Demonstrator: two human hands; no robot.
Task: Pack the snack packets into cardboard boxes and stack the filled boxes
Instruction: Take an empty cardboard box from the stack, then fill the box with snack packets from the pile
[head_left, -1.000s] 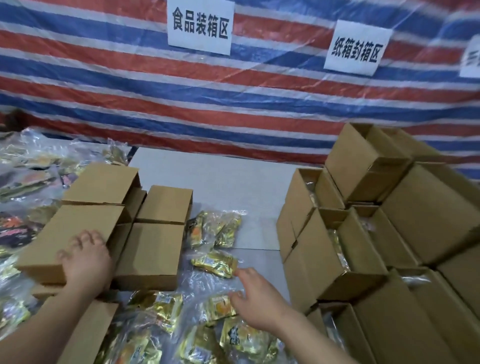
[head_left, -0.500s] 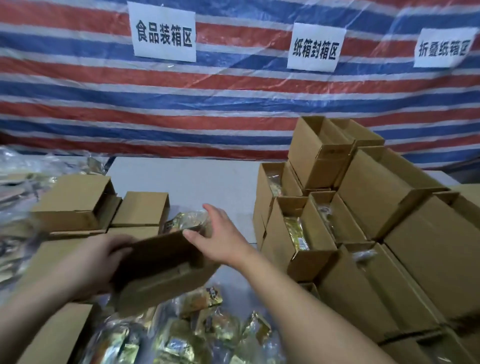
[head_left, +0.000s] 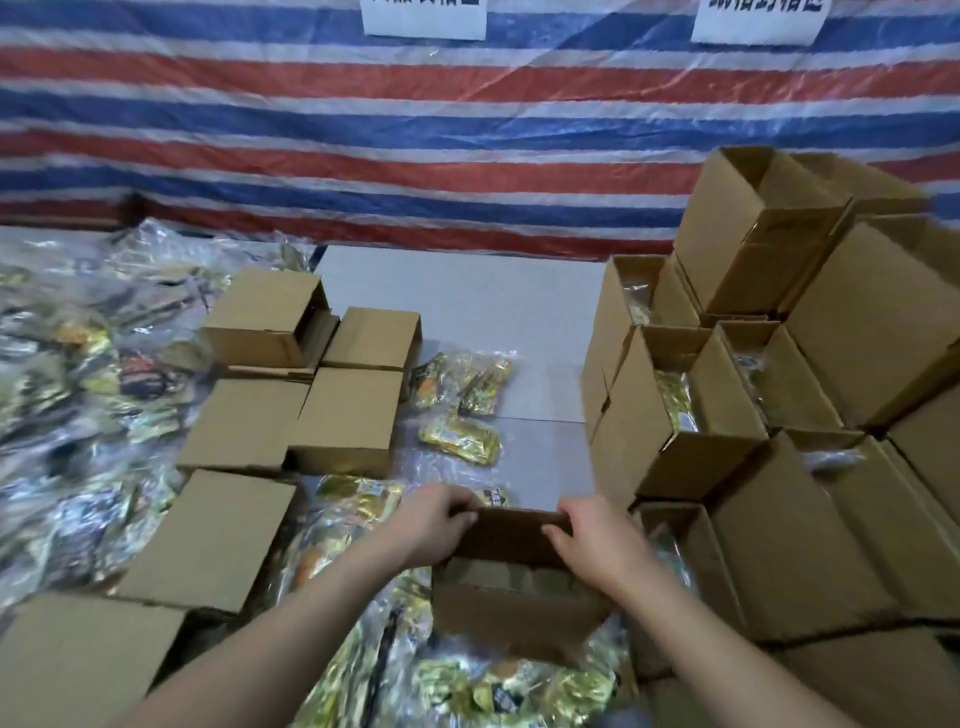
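Hands, two (head_left: 434, 525) (head_left: 589, 540); grip on one open box (head_left: 514, 613)

Both bare forearms reach forward from the lower edge of the view and converge toward the middle. The left hand (head_left: 434, 525) and the right hand (head_left: 589, 538) lie near each other, knuckles up, each with fingers curled over the far top edge of an open cardboard box (head_left: 514, 608), thumbs on the near side, gripping it.
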